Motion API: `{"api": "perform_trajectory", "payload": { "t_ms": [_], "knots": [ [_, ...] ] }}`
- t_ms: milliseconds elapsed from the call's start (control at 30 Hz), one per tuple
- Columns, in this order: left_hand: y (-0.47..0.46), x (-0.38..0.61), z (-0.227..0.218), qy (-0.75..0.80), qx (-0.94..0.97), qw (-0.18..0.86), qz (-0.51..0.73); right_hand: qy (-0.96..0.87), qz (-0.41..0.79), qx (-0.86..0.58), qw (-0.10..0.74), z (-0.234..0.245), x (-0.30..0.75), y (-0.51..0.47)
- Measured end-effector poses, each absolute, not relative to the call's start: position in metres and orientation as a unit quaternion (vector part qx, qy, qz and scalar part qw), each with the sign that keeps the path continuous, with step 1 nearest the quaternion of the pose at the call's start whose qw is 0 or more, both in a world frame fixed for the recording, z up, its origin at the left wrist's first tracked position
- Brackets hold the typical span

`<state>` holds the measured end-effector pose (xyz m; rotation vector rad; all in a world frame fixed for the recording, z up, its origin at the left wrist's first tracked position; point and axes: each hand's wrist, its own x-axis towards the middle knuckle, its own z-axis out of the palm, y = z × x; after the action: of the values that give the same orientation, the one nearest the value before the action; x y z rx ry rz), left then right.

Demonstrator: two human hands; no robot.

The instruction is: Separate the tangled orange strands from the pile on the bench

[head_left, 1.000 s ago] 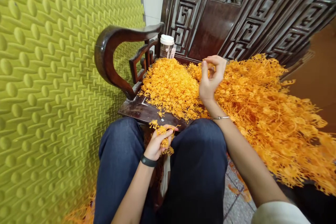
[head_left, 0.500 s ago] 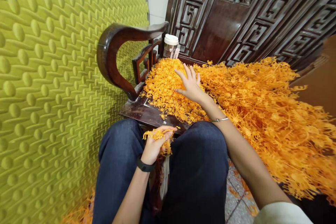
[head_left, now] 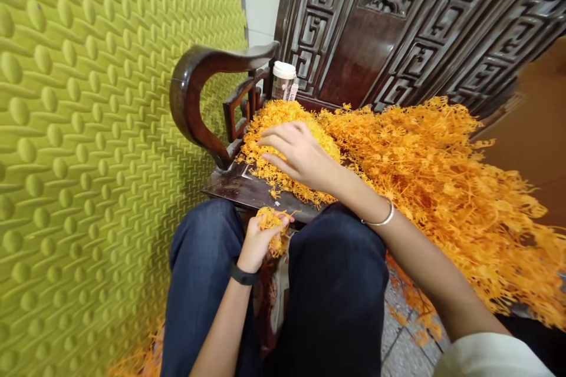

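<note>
Between my knees, my left hand (head_left: 260, 238) is closed around a small bunch of orange plastic sprigs (head_left: 277, 242), with thin strands poking out past the fingertips. My right hand (head_left: 296, 153) hovers over or lightly meets a heap of small yellow-orange plastic flower pieces (head_left: 274, 174) on the dark wooden seat (head_left: 234, 188); whether it touches them I cannot tell. Its fingers are stretched out and somewhat apart, and nothing shows in them. A large mass of long orange sprigs (head_left: 424, 177) spreads to the right of the heap, beside my right forearm.
A clear cup with a white lid (head_left: 283, 79) stands at the seat's back corner. A curved wooden armrest (head_left: 186, 94) rises on the left, before a yellow-green bumpy mat (head_left: 88, 159). Behind is a carved wooden backrest (head_left: 358, 59); a cardboard box (head_left: 526, 123) sits at right.
My right hand has swung left and toward me across the heap, its fingers now pointing left. My left hand has barely moved and still holds its sprigs.
</note>
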<state>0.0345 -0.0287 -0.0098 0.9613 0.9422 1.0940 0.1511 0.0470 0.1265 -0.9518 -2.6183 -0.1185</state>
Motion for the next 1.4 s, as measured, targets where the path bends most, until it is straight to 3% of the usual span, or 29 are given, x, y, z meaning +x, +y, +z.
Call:
{"api": "perform_trajectory", "payload": {
  "t_ms": [133,233,333,667,833,1067,1200,1400],
  "knots": [
    [-0.029,0.030,-0.010,0.414,0.404,0.681,0.449,-0.953,0.149,-0.253,0.069,0.125,0.138,0.032],
    [-0.030,0.029,-0.009,0.416,0.405,0.691,0.431,-0.944,0.216,-0.248,-0.022,0.116,0.136,0.030],
    [-0.030,0.030,-0.010,0.407,0.411,0.701,0.419,-0.938,0.248,-0.240,-0.024,0.109,0.141,0.034],
    [-0.033,0.029,-0.002,0.345,0.444,0.733,0.382,-0.876,0.288,-0.362,0.141,0.102,0.150,0.041],
    [-0.042,0.047,-0.015,0.370,0.458,0.735,0.335,-0.737,0.173,-0.486,0.437,0.100,0.187,0.073],
    [-0.040,0.055,-0.022,0.403,0.442,0.727,0.337,-0.711,-0.015,-0.481,0.513,0.105,0.201,0.071],
    [-0.036,0.051,-0.021,0.409,0.429,0.733,0.335,-0.718,-0.101,-0.500,0.474,0.108,0.195,0.073],
    [-0.034,0.050,-0.021,0.417,0.418,0.729,0.346,-0.752,-0.013,-0.583,0.308,0.090,0.199,0.092]
  ]
}}
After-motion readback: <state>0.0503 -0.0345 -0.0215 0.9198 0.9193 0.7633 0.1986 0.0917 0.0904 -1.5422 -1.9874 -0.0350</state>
